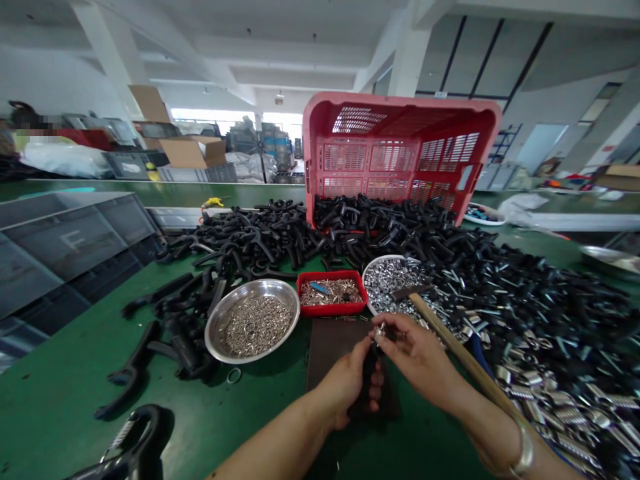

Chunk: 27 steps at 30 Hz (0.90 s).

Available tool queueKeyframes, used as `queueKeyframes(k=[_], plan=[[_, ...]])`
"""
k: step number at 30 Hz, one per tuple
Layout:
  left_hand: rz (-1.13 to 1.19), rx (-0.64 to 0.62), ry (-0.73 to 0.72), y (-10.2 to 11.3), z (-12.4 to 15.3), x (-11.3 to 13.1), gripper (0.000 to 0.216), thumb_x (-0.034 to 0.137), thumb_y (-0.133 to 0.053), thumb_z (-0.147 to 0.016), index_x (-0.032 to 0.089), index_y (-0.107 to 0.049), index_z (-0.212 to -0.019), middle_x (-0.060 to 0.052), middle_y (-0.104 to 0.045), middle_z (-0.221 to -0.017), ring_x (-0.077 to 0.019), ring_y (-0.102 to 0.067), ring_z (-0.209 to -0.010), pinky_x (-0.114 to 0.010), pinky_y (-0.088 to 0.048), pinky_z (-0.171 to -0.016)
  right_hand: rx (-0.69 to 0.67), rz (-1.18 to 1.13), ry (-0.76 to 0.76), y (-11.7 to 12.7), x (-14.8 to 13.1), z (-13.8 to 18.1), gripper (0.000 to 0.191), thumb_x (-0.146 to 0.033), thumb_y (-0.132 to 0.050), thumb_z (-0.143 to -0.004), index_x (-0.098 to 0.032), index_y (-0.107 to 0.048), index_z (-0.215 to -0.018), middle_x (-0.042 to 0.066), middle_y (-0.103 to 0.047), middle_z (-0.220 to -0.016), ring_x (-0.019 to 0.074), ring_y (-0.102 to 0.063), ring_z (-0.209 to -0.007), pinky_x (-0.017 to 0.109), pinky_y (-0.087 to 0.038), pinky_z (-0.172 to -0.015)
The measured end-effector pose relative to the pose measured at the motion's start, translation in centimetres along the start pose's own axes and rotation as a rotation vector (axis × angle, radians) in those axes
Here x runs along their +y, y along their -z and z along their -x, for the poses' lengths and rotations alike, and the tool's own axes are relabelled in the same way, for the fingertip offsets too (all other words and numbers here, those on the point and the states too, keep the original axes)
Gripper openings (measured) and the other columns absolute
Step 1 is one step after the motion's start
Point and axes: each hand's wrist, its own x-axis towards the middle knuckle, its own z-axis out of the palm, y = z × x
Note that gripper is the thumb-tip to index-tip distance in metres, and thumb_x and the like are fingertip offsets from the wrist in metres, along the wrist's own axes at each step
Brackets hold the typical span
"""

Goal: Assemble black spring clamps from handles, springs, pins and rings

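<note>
My left hand (pixel 350 387) is wrapped round a black plastic handle part (pixel 369 383), held upright over a dark brown pad (pixel 330 347) on the green table. My right hand (pixel 415 353) pinches a small metal piece (pixel 380 330) at the top of that part. A wooden-handled hammer (pixel 450 340) lies just right of my right hand, its head near a bowl of shiny metal rings (pixel 387 283).
A steel bowl of small metal pins (pixel 253 327) and a red tray of screws (pixel 331 292) sit ahead. A tipped red crate (pixel 400 153) spills black handle parts (pixel 500 280) across the table. Springs (pixel 565 413) lie at right. Grey bins (pixel 65 247) stand left.
</note>
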Motion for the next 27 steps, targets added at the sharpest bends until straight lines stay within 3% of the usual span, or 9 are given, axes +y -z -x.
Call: queueKeyframes(k=[6, 9, 14, 16, 19, 23, 27], plan=[[0.036, -0.076, 0.042, 0.6, 0.1, 0.4, 0.049, 0.067, -0.039, -0.071, 0.018, -0.04, -0.071, 0.007, -0.035, -0.054, -0.0037, -0.03, -0.041, -0.017, -0.024, -0.04, 0.069, 0.015, -0.062, -0.5, 0.4, -0.5, 0.026, -0.038, -0.055, -0.074, -0.018, -0.057, -0.091, 0.003, -0.061, -0.077, 0.0165, -0.058, -0.074, 0.029, -0.048, -0.067], [0.05, -0.143, 0.058, 1.0, 0.2, 0.5, 0.049, 0.066, -0.039, -0.072, 0.018, -0.04, -0.071, 0.007, -0.034, -0.054, -0.0039, -0.029, -0.04, -0.017, -0.02, -0.038, 0.119, 0.052, -0.07, -0.3, 0.8, -0.5, 0.027, -0.037, -0.056, -0.072, -0.019, -0.057, -0.091, 0.004, -0.061, -0.082, 0.0162, -0.058, -0.075, 0.029, -0.049, -0.063], [0.285, -0.28, 0.107, 2.0, -0.5, 0.4, 0.045, 0.062, -0.04, -0.076, 0.017, -0.041, -0.07, 0.007, -0.031, -0.055, -0.0033, -0.028, -0.04, -0.015, -0.023, -0.04, -0.152, 0.026, -0.299, 1.0, 1.5, -2.4, 0.023, -0.034, -0.051, -0.076, -0.017, -0.057, -0.09, 0.004, -0.063, -0.081, 0.0155, -0.06, -0.072, 0.03, -0.052, -0.06], [0.457, -0.303, 0.126, 2.4, -0.9, 0.3, 0.043, 0.058, -0.039, -0.079, 0.016, -0.044, -0.073, 0.007, -0.031, -0.056, -0.0031, -0.03, -0.041, -0.015, -0.025, -0.041, -0.121, 0.314, -0.205, 1.7, 2.2, -4.6, 0.023, -0.032, -0.049, -0.078, -0.017, -0.058, -0.092, 0.005, -0.065, -0.082, 0.0158, -0.06, -0.074, 0.031, -0.051, -0.064], [0.65, -0.295, 0.114, 2.9, -1.3, 0.3, 0.041, 0.053, -0.035, -0.084, 0.014, -0.048, -0.085, 0.006, -0.033, -0.058, -0.0035, -0.035, -0.043, -0.014, -0.028, -0.041, 0.048, 0.69, -0.022, 2.4, 3.7, -8.3, 0.021, -0.027, -0.049, -0.078, -0.015, -0.061, -0.089, 0.01, -0.064, -0.088, 0.0199, -0.057, -0.086, 0.037, -0.044, -0.08], [0.724, -0.283, 0.073, 3.1, -1.5, 0.3, 0.039, 0.05, -0.038, -0.085, 0.013, -0.049, -0.092, 0.005, -0.037, -0.061, -0.0042, -0.039, -0.046, -0.013, -0.028, -0.04, 0.082, 0.774, 0.018, 2.7, 5.3, -11.0, 0.012, -0.017, -0.051, -0.073, -0.014, -0.062, -0.074, 0.012, -0.063, -0.083, 0.0226, -0.056, -0.087, 0.038, -0.039, -0.085], [0.719, -0.229, 0.034, 2.7, -1.6, 0.3, 0.034, 0.046, -0.038, -0.086, 0.014, -0.048, -0.088, 0.002, -0.043, -0.068, -0.0043, -0.042, -0.048, -0.014, -0.031, -0.04, 0.085, 0.77, 0.076, 2.5, 4.1, -9.1, 0.014, -0.023, -0.049, -0.077, -0.016, -0.06, -0.076, 0.01, -0.063, -0.091, 0.0205, -0.056, -0.089, 0.034, -0.04, -0.083]])
